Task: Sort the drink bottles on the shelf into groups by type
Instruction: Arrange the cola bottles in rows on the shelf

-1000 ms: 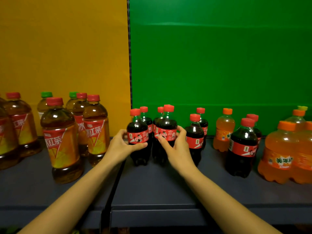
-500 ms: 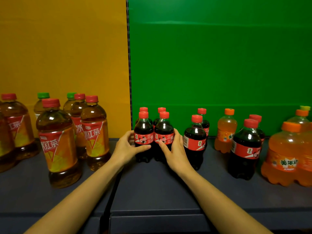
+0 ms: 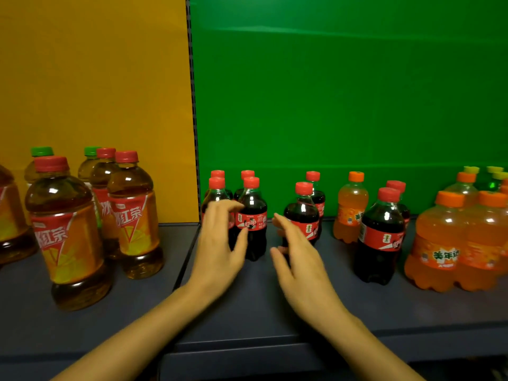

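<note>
Several small cola bottles with red caps stand in a tight cluster [image 3: 252, 218] at the left end of the green-backed shelf section. My left hand [image 3: 218, 243] hovers open in front of that cluster, fingers spread, partly hiding the front left bottle. My right hand [image 3: 295, 251] is open just right of the cluster and holds nothing. Behind it stands another cola bottle [image 3: 302, 213], with one more behind that. Two further cola bottles [image 3: 380, 237] stand farther right. A small orange soda bottle [image 3: 350, 207] stands between these cola pairs.
Large iced tea bottles [image 3: 67, 232] with red caps, and two with green caps behind, fill the yellow-backed left section. Orange soda bottles [image 3: 450, 243] crowd the far right, with green bottles behind them. The dark shelf [image 3: 247, 312] has a seam near its middle.
Both hands have let go of the two front cola bottles and drawn back, fingers now apart. The two bottles stand pushed back against the rear pair.
</note>
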Tool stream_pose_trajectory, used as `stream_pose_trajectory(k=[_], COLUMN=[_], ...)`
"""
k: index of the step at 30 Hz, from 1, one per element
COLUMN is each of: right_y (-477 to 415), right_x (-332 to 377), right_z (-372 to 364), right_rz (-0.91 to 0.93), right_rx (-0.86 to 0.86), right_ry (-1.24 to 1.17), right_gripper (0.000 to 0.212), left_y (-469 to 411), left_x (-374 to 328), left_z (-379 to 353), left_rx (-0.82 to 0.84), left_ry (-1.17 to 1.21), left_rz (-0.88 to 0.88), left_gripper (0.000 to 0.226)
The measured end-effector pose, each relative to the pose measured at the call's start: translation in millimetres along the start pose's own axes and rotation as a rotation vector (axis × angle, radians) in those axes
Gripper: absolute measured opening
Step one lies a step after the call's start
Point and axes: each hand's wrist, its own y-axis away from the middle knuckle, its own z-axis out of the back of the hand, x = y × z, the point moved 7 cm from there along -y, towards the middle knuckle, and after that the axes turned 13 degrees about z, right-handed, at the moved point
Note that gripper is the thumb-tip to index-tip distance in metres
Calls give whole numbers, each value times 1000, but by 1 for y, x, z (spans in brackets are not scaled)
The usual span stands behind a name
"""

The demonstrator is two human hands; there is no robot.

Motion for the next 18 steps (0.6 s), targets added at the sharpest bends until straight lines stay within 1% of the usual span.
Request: stream_pose_trajectory(k=[2, 3, 5, 7, 10, 11, 13, 15, 18], right_y=[3, 2, -3, -9, -18, -21, -26, -31, -38], right_x=[-3, -9, -29, -58, -104, -116, -136, -150, -162], right_z=[28, 40, 57, 62, 53, 47, 38, 33, 32], right_rz=[24, 18, -63, -194, -397, -453, -537, -586, -598], right_rx=[-166, -240, -337, -372, -382, -375, -363, -370, -352], right_ry=[6, 6, -13, -46, -134, -166, -212, -225, -183], right_gripper=[36, 31, 26, 26, 34, 38, 45, 51, 59], left_y=[7, 9, 13, 10, 0, -2, -3, 0, 2], left_x=[-9, -11, -12, -12, -8, -5, 0, 2, 6], left_z=[-24, -38, -65, -86, -108, -113, -120, -122, -118], left_rx=[124, 199, 313, 346, 314, 295, 260, 246, 266], left_ry=[0, -6, -8, -1, 31, 46, 74, 100, 150], left_rz=[11, 41, 136, 223, 343, 390, 457, 479, 476], left_gripper=[40, 48, 73, 95, 110, 109, 98, 81, 74])
